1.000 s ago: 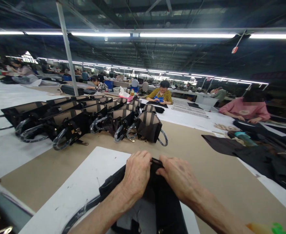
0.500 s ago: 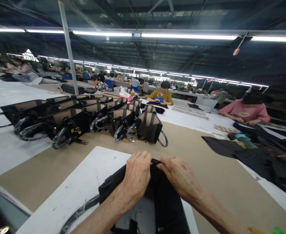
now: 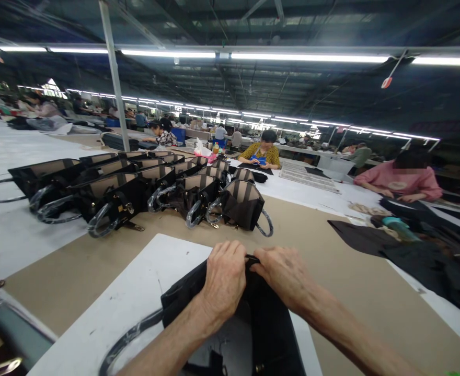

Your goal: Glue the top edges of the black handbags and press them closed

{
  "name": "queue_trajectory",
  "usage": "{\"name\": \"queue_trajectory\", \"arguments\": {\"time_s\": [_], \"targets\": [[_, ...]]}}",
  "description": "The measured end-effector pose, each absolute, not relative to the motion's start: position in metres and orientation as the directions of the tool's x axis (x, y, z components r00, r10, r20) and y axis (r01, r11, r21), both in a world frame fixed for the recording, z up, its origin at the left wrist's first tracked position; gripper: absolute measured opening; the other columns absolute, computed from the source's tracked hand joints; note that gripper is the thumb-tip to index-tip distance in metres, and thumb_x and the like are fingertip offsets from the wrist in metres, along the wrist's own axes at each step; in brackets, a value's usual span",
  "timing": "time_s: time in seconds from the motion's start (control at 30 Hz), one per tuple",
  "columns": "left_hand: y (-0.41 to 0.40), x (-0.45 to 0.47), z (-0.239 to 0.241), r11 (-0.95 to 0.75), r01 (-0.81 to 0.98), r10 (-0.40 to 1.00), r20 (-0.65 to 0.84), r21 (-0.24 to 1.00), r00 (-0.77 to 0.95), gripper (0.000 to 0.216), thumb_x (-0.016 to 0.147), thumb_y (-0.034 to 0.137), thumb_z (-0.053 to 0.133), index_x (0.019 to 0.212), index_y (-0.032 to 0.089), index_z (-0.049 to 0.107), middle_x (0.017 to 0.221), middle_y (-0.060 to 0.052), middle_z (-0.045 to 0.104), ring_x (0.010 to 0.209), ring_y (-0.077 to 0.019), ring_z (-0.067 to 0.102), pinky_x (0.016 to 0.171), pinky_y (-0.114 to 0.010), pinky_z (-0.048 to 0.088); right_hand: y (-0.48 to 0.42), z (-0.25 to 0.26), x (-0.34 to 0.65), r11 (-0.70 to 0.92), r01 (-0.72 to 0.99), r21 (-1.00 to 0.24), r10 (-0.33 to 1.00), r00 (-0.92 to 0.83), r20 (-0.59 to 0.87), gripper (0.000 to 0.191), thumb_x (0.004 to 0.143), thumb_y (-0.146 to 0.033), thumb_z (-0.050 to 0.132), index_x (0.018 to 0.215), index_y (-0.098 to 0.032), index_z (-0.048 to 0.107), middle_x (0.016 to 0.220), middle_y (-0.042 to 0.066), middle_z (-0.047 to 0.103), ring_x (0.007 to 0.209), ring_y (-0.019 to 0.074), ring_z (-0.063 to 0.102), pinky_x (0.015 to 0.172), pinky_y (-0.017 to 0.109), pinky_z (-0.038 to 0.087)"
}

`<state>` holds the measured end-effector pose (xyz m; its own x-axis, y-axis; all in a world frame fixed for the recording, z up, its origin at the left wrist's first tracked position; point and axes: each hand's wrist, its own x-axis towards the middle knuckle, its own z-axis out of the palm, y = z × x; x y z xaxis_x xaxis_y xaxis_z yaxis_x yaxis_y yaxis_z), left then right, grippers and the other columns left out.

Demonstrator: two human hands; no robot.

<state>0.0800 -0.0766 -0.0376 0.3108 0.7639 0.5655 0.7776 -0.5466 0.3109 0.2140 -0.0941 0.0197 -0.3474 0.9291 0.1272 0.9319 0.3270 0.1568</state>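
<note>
A black handbag (image 3: pixel 271 329) lies in front of me on a white board (image 3: pixel 136 292). My left hand (image 3: pixel 227 279) is closed on the bag's far edge, fingers curled over it. Close beside it, my right hand (image 3: pixel 283 271) pinches the same edge between thumb and fingers. A short stretch of black edge shows between the two hands. One plastic-wrapped handle (image 3: pixel 130 334) curves out to the left of the bag, under my left forearm. My forearms hide part of the bag's left side.
Beyond the board, several black handbags (image 3: pixel 243 206) with beige linings stand in rows on brown paper (image 3: pixel 304 224). Dark fabric pieces (image 3: pixel 422 271) lie at the right. A person in pink (image 3: pixel 404 180) and one in yellow (image 3: pixel 267 151) sit across the table. A pole (image 3: pixel 114 78) rises at the left.
The view has shifted slightly, so the scene sits a little further right. Both hands keep their grip on the handbag's edge with hardly any movement.
</note>
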Motion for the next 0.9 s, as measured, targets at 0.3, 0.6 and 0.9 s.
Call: {"name": "queue_trajectory", "arguments": {"time_s": [0.3, 0.6, 0.9], "targets": [[-0.078, 0.079, -0.036, -0.561, 0.773, 0.769, 0.532, 0.295, 0.355, 0.013, 0.083, 0.013, 0.047, 0.071, 0.018, 0.050, 0.075, -0.001, 0.055, 0.073, -0.0174, 0.048, 0.067, -0.030, 0.036, -0.089, 0.012, 0.223, 0.400, 0.908, 0.124, 0.898, -0.415, 0.147, 0.025, 0.089, -0.026, 0.050, 0.066, -0.018, 0.059, 0.065, 0.003, 0.064, 0.061, 0.0160, 0.059, 0.053, 0.026, 0.027], [-0.081, 0.064, -0.024, -0.499, 0.753, 0.849, 0.416, 0.429, 0.326, 0.028, 0.074, 0.010, 0.055, 0.100, 0.017, 0.049, 0.100, -0.004, 0.056, 0.093, -0.0190, 0.051, 0.075, -0.028, 0.041, -0.084, 0.004, 0.230, 0.418, 0.905, 0.075, 0.886, -0.425, 0.188, 0.030, 0.091, -0.026, 0.045, 0.065, -0.018, 0.055, 0.059, 0.000, 0.058, 0.056, 0.0128, 0.053, 0.054, 0.025, 0.025], [-0.067, 0.046, -0.014, -0.381, 0.859, 0.924, 0.185, 0.342, 0.336, 0.015, 0.080, 0.021, 0.053, 0.093, 0.021, 0.061, 0.090, -0.004, 0.067, 0.089, -0.0212, 0.061, 0.073, -0.029, 0.043, -0.082, 0.003, 0.229, 0.420, 0.906, 0.049, 0.887, -0.421, 0.192, 0.030, 0.090, -0.027, 0.048, 0.063, -0.018, 0.054, 0.059, 0.000, 0.058, 0.057, 0.0135, 0.053, 0.055, 0.026, 0.025]]}}
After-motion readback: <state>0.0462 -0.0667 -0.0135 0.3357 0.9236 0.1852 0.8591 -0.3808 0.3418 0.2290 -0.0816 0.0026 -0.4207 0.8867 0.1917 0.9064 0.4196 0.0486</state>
